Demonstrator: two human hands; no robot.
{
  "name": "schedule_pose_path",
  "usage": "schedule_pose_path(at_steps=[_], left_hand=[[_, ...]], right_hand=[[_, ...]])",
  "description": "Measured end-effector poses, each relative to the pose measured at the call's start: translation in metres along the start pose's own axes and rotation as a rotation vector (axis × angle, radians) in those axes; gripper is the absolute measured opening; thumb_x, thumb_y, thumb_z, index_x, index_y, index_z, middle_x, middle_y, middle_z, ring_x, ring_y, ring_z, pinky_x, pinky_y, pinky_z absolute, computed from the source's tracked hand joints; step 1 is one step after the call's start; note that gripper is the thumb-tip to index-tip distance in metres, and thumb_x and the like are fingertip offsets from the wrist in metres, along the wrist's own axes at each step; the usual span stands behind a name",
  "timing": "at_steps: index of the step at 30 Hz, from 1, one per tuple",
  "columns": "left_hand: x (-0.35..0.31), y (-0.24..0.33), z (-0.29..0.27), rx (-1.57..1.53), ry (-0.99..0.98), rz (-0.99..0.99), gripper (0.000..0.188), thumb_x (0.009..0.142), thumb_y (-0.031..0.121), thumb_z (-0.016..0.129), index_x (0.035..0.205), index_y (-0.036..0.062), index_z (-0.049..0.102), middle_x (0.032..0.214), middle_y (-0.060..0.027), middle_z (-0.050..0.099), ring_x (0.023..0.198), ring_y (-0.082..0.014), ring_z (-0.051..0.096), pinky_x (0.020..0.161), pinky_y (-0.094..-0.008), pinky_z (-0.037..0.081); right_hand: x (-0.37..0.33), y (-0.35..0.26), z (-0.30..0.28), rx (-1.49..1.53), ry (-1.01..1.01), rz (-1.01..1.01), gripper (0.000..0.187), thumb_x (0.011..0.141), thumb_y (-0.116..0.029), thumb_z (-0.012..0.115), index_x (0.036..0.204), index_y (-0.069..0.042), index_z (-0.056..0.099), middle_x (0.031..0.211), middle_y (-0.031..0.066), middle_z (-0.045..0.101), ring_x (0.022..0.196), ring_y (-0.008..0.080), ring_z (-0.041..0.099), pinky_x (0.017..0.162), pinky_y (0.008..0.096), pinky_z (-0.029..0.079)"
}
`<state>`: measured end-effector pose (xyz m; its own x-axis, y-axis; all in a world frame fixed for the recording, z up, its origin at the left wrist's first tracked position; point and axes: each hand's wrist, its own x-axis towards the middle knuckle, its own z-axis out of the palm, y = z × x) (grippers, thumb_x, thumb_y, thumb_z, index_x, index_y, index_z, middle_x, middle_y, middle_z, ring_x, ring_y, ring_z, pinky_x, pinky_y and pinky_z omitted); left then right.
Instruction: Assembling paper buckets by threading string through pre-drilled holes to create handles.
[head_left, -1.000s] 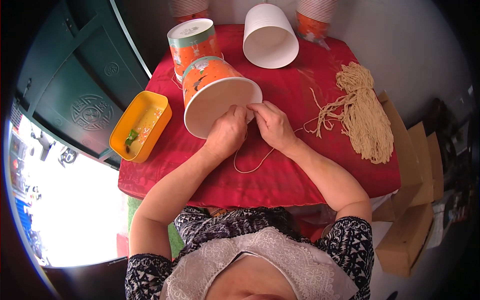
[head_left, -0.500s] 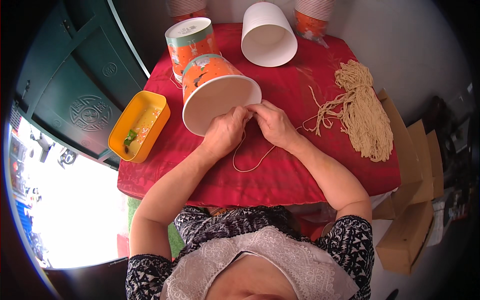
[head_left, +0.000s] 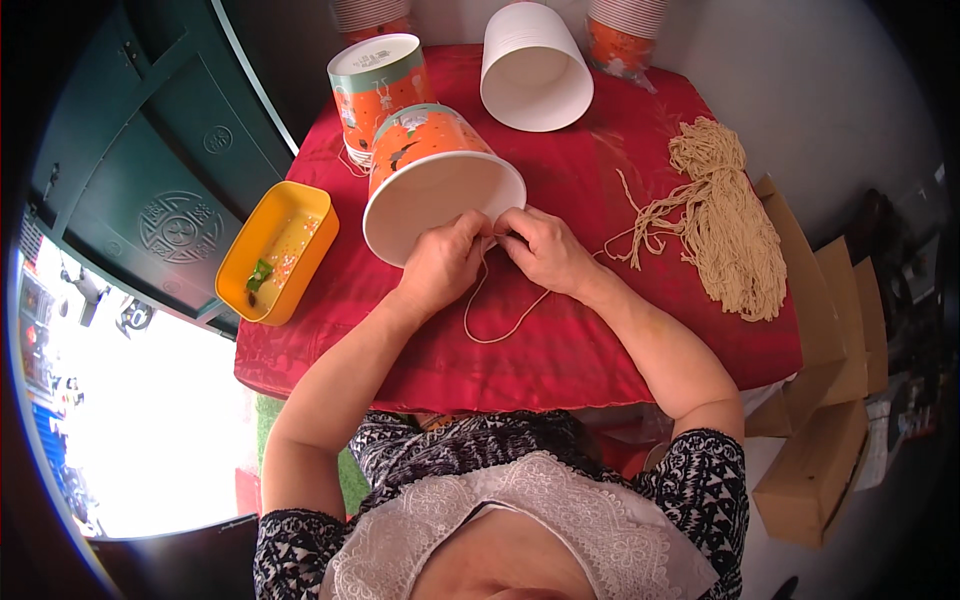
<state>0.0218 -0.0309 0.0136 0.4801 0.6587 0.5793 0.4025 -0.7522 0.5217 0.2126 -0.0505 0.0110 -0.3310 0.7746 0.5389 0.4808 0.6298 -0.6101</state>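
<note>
Here in the head view, the left hand (head_left: 440, 262) and right hand (head_left: 548, 254) both have their grip pinching a thin tan string (head_left: 485, 342) beside the white rim of an orange-and-green printed paper bucket (head_left: 428, 140), lying tipped left of centre on the red-clothed counter (head_left: 560, 370). Over by the right edge there's a tied tan yarn bundle (head_left: 735, 240); near the left edge sits a yellow oblong plastic tub (head_left: 312, 275).
</note>
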Motion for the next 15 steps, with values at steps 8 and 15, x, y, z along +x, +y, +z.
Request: schedule_pose_path(at_steps=[8,15], left_hand=[[0.0006,-0.0014,-0.0027,-0.058,-0.017,-0.070,0.009,0.085,0.007,0.066,0.089,0.0041,0.058,0.081,-0.0156,0.066,0.080,-0.0363,0.065,0.068,-0.0433,0.051],[0.0013,-0.0004,-0.0038,-0.082,-0.029,-0.090,0.008,0.085,0.005,0.063,0.091,0.0038,0.058,0.081,-0.0160,0.066,0.079,-0.0359,0.066,0.068,-0.0432,0.052]], right_hand=[[-0.0001,-0.0059,-0.0045,0.023,-0.006,-0.042,0.011,0.084,0.000,0.062,0.095,0.001,0.059,0.091,0.0170,0.065,0.082,0.0314,0.066,0.071,0.0380,0.052],[-0.0003,-0.0045,0.0002,0.024,0.071,-0.010,0.010,0.083,-0.004,0.065,0.090,0.000,0.060,0.081,0.0188,0.064,0.073,0.0357,0.065,0.063,0.0405,0.052]])
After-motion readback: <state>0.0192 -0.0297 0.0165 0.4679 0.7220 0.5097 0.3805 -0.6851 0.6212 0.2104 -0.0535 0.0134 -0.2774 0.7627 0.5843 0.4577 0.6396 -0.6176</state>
